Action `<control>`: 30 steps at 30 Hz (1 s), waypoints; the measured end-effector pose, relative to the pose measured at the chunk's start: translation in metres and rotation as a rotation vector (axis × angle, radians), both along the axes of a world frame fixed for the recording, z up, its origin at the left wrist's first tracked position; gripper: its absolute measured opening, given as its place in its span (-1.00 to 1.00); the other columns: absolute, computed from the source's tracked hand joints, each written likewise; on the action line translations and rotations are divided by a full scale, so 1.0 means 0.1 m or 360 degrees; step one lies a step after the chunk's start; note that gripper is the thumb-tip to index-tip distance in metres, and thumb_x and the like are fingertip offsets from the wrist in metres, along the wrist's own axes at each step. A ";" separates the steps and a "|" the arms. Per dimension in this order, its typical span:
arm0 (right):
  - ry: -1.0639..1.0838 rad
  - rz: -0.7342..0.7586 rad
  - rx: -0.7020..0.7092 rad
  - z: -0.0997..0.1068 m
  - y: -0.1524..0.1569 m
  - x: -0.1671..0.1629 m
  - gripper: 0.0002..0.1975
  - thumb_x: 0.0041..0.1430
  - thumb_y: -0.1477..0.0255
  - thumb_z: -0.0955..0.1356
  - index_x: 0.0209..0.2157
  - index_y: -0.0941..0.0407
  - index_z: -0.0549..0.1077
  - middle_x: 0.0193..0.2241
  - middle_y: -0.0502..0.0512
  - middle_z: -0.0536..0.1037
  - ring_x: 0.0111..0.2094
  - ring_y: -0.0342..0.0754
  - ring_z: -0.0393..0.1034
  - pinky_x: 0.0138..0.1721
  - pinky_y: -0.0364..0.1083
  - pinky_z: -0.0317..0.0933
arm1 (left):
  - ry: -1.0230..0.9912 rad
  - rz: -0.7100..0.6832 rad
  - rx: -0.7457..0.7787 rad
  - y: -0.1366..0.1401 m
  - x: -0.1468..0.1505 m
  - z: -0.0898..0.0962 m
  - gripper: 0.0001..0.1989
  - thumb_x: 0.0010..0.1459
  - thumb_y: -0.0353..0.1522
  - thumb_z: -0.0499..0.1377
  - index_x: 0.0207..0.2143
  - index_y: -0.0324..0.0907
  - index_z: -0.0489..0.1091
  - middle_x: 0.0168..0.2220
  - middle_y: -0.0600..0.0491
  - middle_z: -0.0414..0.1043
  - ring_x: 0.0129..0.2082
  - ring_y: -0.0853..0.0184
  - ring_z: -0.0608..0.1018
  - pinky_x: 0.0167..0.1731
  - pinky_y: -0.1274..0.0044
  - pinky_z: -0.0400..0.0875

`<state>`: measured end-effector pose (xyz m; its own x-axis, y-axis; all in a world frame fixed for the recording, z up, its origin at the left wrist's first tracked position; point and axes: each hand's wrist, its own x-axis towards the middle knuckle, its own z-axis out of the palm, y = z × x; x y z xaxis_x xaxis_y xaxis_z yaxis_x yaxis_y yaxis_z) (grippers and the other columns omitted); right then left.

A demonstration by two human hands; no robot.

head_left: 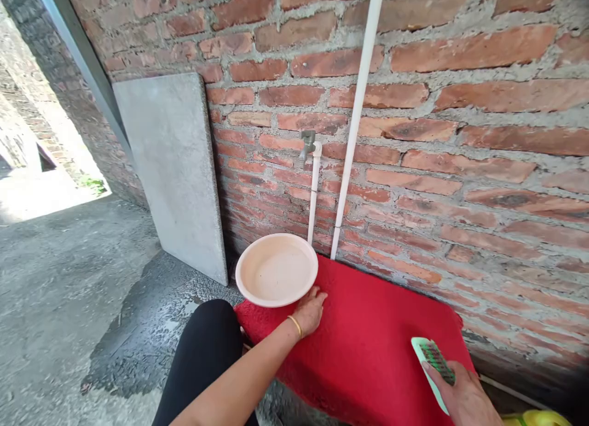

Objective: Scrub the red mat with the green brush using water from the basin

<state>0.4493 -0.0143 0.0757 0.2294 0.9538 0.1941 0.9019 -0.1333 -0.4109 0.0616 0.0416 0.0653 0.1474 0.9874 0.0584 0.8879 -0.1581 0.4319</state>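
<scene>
My left hand (310, 312), with a gold bangle at the wrist, rests low beside the right rim of a pale pink basin (278, 269). Its visible fingers lie outstretched over the red cloth (368, 315), seemingly against the basin's side; I cannot tell how firmly they touch it. The basin stands at the left end of the cloth-covered surface, and no water can be made out inside. At the lower right, my right hand (467, 392) is closed around a light green scrubbing brush (432, 364). The brush's darker bristles face upward, and its lower end is partly hidden by the hand.
Behind the cloth rises a brick wall (460, 168) with a tap (308, 143) and a tall white pipe (358, 113). A grey slab (175, 174) leans at left, near wet concrete (142, 328). Something yellow (538, 418) shows at the lower right.
</scene>
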 end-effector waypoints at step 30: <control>-0.0525 0.0072 -0.0671 0.38 0.29 -2.49 -0.44 0.35 0.07 0.08 0.24 0.05 0.17 0.01 0.26 0.54 -0.19 0.10 0.56 -0.27 0.03 0.36 | 0.0119 -0.0491 -0.0317 -0.77 -0.78 0.47 -0.66 0.29 -0.42 0.04 0.07 -0.23 0.42 0.22 -0.20 0.31 0.27 0.06 0.29 0.25 0.17 0.14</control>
<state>0.1999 0.0148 0.1138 0.1781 0.9720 -0.1533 0.9827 -0.1838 -0.0241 -0.0162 -0.0349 0.1127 0.4364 0.8868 -0.1523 0.8418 -0.3426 0.4171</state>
